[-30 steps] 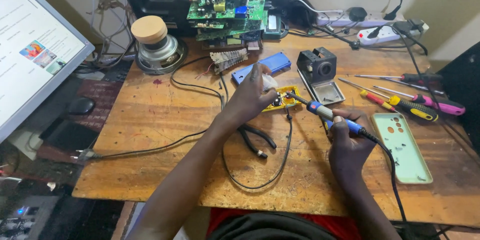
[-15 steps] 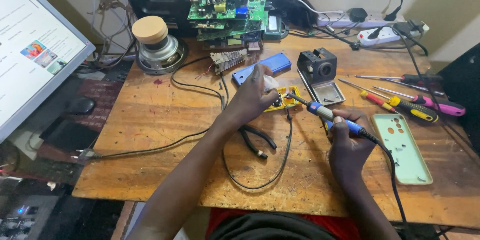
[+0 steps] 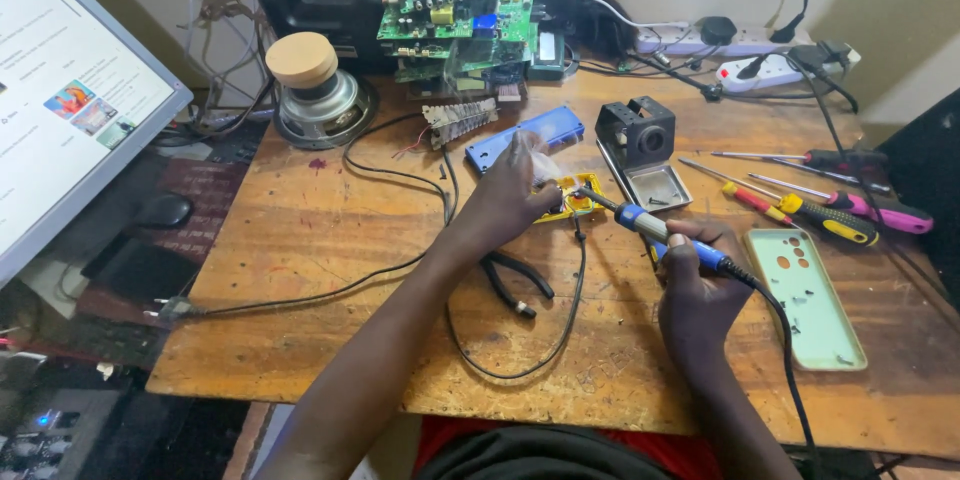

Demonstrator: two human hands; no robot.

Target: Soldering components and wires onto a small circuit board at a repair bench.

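Yellow board (image 3: 578, 198) is mid-solder: left hand (image 3: 505, 202) pins it, right hand (image 3: 695, 285) grips the soldering iron (image 3: 655, 230), tip touching.

Both forearms are bare (no sleeves showing), above a dark top and red garment.

A blue-handled soldering iron (image 3: 655, 230) is gripped in the right hand (image 3: 697, 285), its tip laid against a small yellow part (image 3: 577, 196) on the wooden table (image 3: 300, 240). The part is steadied by the left hand (image 3: 505, 202), with a wisp of smoke seen above it. Screwdrivers (image 3: 820, 210) and a pale green phone case (image 3: 805, 295) are laid to the right, a speaker (image 3: 318, 95) and green circuit boards (image 3: 455, 10) at the back.
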